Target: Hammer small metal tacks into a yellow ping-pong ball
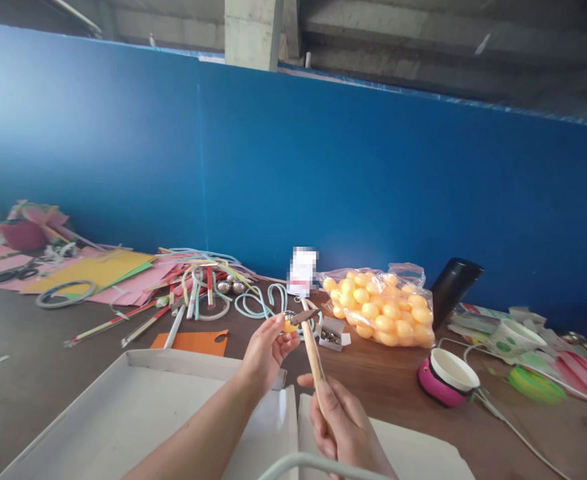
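Note:
My right hand (341, 423) is wrapped round the wooden handle of a small hammer (313, 357), which points up and away from me. Its dark metal head crosses the top of the handle. In my left hand (268, 350), the fingertips pinch a small orange-yellow ball (289, 327) with something shiny on its upper side, too small to make out. The hammer head is right beside the ball; whether they touch I cannot tell. Just right of the hammer stands a small open box (331, 333) of shiny metal pieces.
A white cardboard tray (138, 357) lies under my forearms. Behind are a clear bag of orange balls (378, 307), light-blue tubing (253, 303) and silver balls (232, 285). A pink-and-white cup (446, 380) stands right, a black cylinder (456, 287) behind it. A blue partition (323, 167) closes the back.

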`<state>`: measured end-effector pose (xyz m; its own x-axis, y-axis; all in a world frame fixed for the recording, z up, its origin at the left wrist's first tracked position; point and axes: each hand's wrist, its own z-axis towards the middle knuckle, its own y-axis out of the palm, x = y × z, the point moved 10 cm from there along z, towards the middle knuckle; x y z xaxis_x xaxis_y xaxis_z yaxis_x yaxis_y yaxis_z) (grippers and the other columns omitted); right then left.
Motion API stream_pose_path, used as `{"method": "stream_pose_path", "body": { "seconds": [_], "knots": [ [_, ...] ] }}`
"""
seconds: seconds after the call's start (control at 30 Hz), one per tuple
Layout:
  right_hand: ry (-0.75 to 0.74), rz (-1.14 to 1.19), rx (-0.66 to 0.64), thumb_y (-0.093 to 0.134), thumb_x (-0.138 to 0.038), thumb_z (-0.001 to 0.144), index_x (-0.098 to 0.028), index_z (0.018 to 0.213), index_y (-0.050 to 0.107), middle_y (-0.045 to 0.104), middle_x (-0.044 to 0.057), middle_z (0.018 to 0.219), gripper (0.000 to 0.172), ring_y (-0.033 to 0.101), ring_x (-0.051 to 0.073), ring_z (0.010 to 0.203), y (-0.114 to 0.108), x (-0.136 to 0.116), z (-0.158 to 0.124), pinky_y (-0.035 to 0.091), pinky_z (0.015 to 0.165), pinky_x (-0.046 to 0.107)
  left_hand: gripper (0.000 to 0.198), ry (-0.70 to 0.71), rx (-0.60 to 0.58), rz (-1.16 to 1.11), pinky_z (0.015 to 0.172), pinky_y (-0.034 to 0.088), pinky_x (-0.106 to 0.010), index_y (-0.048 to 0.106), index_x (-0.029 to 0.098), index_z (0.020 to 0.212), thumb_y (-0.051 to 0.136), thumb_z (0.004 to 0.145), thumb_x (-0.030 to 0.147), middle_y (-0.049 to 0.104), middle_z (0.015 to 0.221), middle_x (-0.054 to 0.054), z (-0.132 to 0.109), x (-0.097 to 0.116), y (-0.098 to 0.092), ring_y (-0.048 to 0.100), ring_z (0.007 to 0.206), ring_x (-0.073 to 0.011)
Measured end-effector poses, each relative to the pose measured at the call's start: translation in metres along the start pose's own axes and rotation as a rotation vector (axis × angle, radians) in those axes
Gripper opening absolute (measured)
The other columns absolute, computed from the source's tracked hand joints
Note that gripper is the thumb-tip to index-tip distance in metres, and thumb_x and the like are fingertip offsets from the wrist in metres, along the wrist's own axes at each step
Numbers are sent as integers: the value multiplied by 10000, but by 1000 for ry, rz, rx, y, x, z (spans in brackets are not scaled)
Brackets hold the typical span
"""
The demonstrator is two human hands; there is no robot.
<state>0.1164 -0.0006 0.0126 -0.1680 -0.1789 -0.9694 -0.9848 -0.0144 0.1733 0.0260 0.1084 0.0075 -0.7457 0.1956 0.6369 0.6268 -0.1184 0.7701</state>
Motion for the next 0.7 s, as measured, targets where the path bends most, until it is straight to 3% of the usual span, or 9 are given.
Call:
{"method": "stream_pose_path", "body": {
  "seconds": [0.53,0.7],
  "knots": [
    [22,-4,11,511,-574,776,-179,1010,542,404,-73,559,460,271,23,345,-1,0,0,225,267,125,175,6,21,-7,668,526,-221,564,137,855,638,742,249,603,670,-19,1,1,-3,603,624,-97],
    [-11,-10,39,476,-543,814,-168,1044,521,446,-69,552,442,295,23,329,-13,-8,1,241,286,137,184,23,46,-2,651,524,-218,557,135,845,650,732,247,596,656,-15,1,3,-4,599,625,-96]
  ]
}}
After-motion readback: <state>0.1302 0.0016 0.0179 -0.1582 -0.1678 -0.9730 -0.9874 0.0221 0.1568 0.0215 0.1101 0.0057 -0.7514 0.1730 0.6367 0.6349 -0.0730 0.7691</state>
